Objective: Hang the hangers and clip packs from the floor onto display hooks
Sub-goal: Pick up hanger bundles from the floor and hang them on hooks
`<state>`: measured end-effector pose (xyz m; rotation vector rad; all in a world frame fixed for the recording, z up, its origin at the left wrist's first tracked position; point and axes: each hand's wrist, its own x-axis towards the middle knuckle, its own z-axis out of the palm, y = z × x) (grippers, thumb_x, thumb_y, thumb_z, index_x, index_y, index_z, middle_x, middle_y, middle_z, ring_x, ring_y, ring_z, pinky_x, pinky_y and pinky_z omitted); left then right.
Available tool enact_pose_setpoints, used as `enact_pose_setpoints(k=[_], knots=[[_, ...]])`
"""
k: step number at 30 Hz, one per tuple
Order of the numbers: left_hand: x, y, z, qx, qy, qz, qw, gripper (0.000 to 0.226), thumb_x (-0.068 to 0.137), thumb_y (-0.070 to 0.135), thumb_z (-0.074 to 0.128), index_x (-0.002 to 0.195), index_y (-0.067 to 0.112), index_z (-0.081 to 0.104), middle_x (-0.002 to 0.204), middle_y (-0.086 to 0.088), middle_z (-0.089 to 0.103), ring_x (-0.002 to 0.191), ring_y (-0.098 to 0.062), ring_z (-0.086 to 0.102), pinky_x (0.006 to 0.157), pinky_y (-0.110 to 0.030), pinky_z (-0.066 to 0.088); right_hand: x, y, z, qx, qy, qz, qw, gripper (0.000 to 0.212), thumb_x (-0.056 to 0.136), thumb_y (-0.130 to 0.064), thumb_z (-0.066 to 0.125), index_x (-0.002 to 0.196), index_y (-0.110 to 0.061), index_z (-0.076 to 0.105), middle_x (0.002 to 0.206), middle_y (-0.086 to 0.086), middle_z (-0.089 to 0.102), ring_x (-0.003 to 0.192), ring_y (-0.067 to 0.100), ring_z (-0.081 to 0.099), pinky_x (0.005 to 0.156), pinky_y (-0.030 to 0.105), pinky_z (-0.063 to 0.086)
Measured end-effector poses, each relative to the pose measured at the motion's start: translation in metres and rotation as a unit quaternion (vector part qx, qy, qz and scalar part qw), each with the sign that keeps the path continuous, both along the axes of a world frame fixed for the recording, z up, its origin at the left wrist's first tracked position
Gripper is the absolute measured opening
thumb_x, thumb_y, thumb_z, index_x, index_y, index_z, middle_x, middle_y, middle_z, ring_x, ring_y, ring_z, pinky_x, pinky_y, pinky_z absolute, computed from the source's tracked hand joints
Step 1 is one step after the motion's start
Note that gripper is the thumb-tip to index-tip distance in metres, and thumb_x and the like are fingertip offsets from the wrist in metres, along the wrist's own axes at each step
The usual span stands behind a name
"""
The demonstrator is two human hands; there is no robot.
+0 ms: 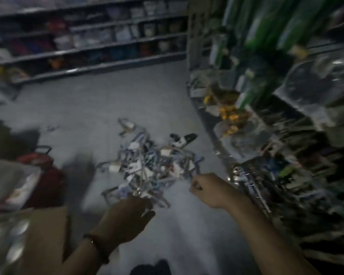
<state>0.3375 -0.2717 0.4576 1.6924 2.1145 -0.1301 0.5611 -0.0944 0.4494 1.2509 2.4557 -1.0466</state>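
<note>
Two hands reach down to a tangled pile of hangers [147, 167], which lies on the grey floor [107, 100] just left of a crowded display rack [266, 175]; the left hand [127, 217] meets the pile's near edge, thumb [148, 215] spread wide, fingers lost in blur, so its grip cannot be told; the right hand [213, 190] is curled tight, pinching a thin piece at the pile's right edge; a bracelet [99, 247] circles the left wrist.
</note>
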Motion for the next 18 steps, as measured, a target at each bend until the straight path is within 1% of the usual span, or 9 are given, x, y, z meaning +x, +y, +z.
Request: enact_pose_setpoints(k=[1, 3, 6, 7, 9, 11, 13, 15, 18], knots=[[-0.019, -0.015, -0.011, -0.022, -0.009, 0.023, 0.999, 0.039, 0.099, 0.062, 0.044, 0.125, 0.040, 0.064, 0.122, 0.012, 0.069, 0.112, -0.015, 0.069, 0.092, -0.032, 0.054, -0.027, -0.008, -0.009, -0.025, -0.004, 0.016, 1.000, 0.028, 0.104, -0.045, 0.055, 0.102, -0.018, 0.062, 0.098, 0.012, 0.067, 0.090, 0.033, 0.067, 0.082, 0.048, 0.058], [-0.052, -0.038, -0.030, -0.043, -0.033, 0.071, 0.996, 0.041, 0.096, 0.065, 0.043, 0.123, 0.041, 0.064, 0.122, 0.011, 0.068, 0.108, -0.015, 0.070, 0.090, -0.033, 0.056, -0.074, -0.023, -0.030, -0.055, -0.018, 0.043, 0.997, 0.029, 0.106, -0.044, 0.053, 0.106, -0.017, 0.062, 0.102, 0.014, 0.067, 0.093, 0.035, 0.066, 0.083, 0.051, 0.056], [-0.092, -0.057, -0.056, -0.077, -0.066, 0.124, 0.987, 0.044, 0.093, 0.067, 0.043, 0.121, 0.041, 0.065, 0.116, 0.014, 0.071, 0.100, -0.010, 0.071, 0.088, -0.034, 0.060, -0.128, -0.035, -0.062, -0.080, -0.032, 0.067, 0.994, 0.033, 0.105, -0.045, 0.053, 0.104, -0.014, 0.063, 0.101, 0.014, 0.068, 0.092, 0.033, 0.067, 0.076, 0.043, 0.056], [-0.105, -0.060, -0.069, -0.085, -0.085, 0.144, 0.982, 0.045, 0.093, 0.067, 0.043, 0.121, 0.041, 0.065, 0.116, 0.015, 0.072, 0.099, -0.008, 0.070, 0.088, -0.034, 0.060, -0.145, -0.035, -0.073, -0.092, -0.038, 0.075, 0.992, 0.031, 0.104, -0.045, 0.054, 0.102, -0.015, 0.064, 0.100, 0.013, 0.069, 0.090, 0.031, 0.067, 0.074, 0.041, 0.055], [-0.123, -0.060, -0.087, -0.098, -0.120, 0.174, 0.973, 0.042, 0.094, 0.065, 0.045, 0.121, 0.041, 0.066, 0.114, 0.015, 0.072, 0.096, -0.006, 0.070, 0.087, -0.033, 0.061, -0.171, -0.030, -0.092, -0.105, -0.045, 0.082, 0.990, 0.026, 0.103, -0.045, 0.055, 0.099, -0.020, 0.064, 0.097, 0.006, 0.070, 0.086, 0.022, 0.067, 0.075, 0.038, 0.056], [-0.143, -0.054, -0.114, -0.115, -0.152, 0.200, 0.961, 0.035, 0.099, 0.060, 0.050, 0.122, 0.040, 0.067, 0.113, 0.015, 0.072, 0.094, -0.001, 0.069, 0.085, -0.029, 0.062, -0.199, -0.016, -0.119, -0.118, -0.054, 0.079, 0.988, 0.023, 0.102, -0.044, 0.057, 0.096, -0.023, 0.063, 0.095, 0.000, 0.069, 0.083, 0.015, 0.066, 0.078, 0.038, 0.057], [-0.162, -0.043, -0.146, -0.131, -0.173, 0.225, 0.950, 0.032, 0.101, 0.056, 0.053, 0.123, 0.038, 0.067, 0.114, 0.014, 0.072, 0.093, 0.000, 0.069, 0.087, -0.026, 0.061, -0.229, 0.004, -0.154, -0.135, -0.068, 0.081, 0.985, 0.020, 0.101, -0.043, 0.058, 0.095, -0.025, 0.063, 0.093, -0.003, 0.068, 0.084, 0.012, 0.066, 0.081, 0.038, 0.059], [-0.182, -0.029, -0.184, -0.144, -0.184, 0.256, 0.938, 0.030, 0.102, 0.054, 0.053, 0.124, 0.038, 0.067, 0.114, 0.014, 0.073, 0.095, 0.000, 0.069, 0.088, -0.026, 0.061, -0.262, 0.030, -0.200, -0.152, -0.083, 0.093, 0.980, 0.018, 0.101, -0.041, 0.058, 0.099, -0.024, 0.064, 0.097, -0.004, 0.068, 0.088, 0.012, 0.065, 0.084, 0.037, 0.059], [-0.210, -0.003, -0.242, -0.164, -0.216, 0.307, 0.912, 0.028, 0.103, 0.049, 0.054, 0.125, 0.037, 0.066, 0.118, 0.013, 0.072, 0.100, -0.001, 0.068, 0.091, -0.025, 0.059, -0.311, 0.073, -0.275, -0.170, -0.102, 0.100, 0.975, 0.018, 0.102, -0.039, 0.057, 0.103, -0.023, 0.065, 0.099, -0.004, 0.066, 0.088, 0.009, 0.063, 0.077, 0.030, 0.055]])
